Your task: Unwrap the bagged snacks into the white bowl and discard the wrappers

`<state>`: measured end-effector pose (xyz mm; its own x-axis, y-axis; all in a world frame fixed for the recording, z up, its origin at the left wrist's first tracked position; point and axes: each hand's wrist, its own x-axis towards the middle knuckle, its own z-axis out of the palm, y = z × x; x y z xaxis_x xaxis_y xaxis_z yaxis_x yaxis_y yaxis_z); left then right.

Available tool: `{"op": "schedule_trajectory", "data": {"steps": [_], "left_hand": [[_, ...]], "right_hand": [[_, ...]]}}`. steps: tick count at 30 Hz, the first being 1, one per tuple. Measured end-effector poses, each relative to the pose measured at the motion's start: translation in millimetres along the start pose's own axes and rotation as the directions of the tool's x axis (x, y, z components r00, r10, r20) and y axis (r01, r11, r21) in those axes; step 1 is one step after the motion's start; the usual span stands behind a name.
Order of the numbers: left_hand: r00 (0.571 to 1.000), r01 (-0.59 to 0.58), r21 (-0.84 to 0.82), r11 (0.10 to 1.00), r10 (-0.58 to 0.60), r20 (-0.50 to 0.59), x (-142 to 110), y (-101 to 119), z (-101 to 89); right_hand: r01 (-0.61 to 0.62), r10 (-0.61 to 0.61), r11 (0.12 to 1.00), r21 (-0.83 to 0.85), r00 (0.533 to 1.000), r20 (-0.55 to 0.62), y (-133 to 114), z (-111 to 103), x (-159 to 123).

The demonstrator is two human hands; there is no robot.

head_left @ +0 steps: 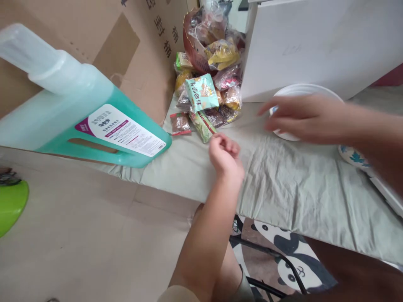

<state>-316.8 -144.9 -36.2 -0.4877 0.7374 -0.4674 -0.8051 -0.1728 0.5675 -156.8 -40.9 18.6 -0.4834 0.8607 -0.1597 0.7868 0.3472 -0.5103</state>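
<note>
My left hand [224, 156] is closed, its fingers curled toward the palm, with nothing visible in them. It rests beside the near end of a long green snack packet [203, 127]; whether it touches the packet I cannot tell. A small red-edged packet [180, 124] lies to the left. Behind them a light-blue snack bag [202, 92] leans on a heap of wrapped snacks. My right hand [302, 116], blurred by motion, is open with fingers stretched to the left. It hovers over a white round bowl [310, 89] and hides much of it.
A large bottle of green liquid [135, 130] stands left, before a cardboard box [151, 75]. A reddish basket [193, 42] holds more snacks. Behind the bowl is a white box [296, 50]. The cloth-covered table [283, 184] is wrinkled. A blue-patterned dish [353, 156] sits partly under my right arm.
</note>
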Motion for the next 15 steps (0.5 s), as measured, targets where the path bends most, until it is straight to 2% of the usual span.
{"op": "schedule_trajectory", "data": {"steps": [1, 2, 3, 5, 7, 10, 13, 15], "left_hand": [[0.996, -0.050, -0.065, 0.997, 0.044, -0.082, 6, 13, -1.8], [0.984, -0.117, -0.105, 0.988, 0.101, -0.148, 11, 25, -4.6], [0.970, -0.175, -0.126, 0.976, 0.149, -0.191, 15, 37, -8.3], [0.959, -0.230, -0.124, 0.965, 0.203, -0.198, 19, 55, -16.6], [0.954, -0.256, -0.099, 0.962, 0.235, -0.185, 19, 66, -23.5], [0.949, -0.268, -0.069, 0.961, 0.251, -0.191, 17, 68, -26.9], [0.953, -0.256, -0.059, 0.965, 0.241, -0.184, 18, 65, -23.5], [0.960, -0.239, -0.053, 0.970, 0.227, -0.165, 19, 62, -20.5]], "right_hand": [[0.082, -0.073, 0.996, -0.048, 0.984, 0.163, -31, 23, 7], [0.154, -0.132, 0.986, -0.065, 0.954, 0.269, -58, 47, 14], [0.215, -0.190, 0.975, -0.049, 0.932, 0.310, -78, 69, 22], [0.219, -0.189, 0.973, -0.072, 0.938, 0.292, -100, 105, 35], [0.187, -0.180, 0.982, -0.016, 0.964, 0.194, -100, 125, 42], [0.109, -0.127, 0.966, 0.233, 0.990, 0.064, -83, 131, 39], [0.011, -0.036, 0.865, 0.502, 0.999, 0.041, -69, 119, 23], [0.024, -0.052, 0.784, 0.620, 0.998, 0.027, -62, 108, 6]]}}
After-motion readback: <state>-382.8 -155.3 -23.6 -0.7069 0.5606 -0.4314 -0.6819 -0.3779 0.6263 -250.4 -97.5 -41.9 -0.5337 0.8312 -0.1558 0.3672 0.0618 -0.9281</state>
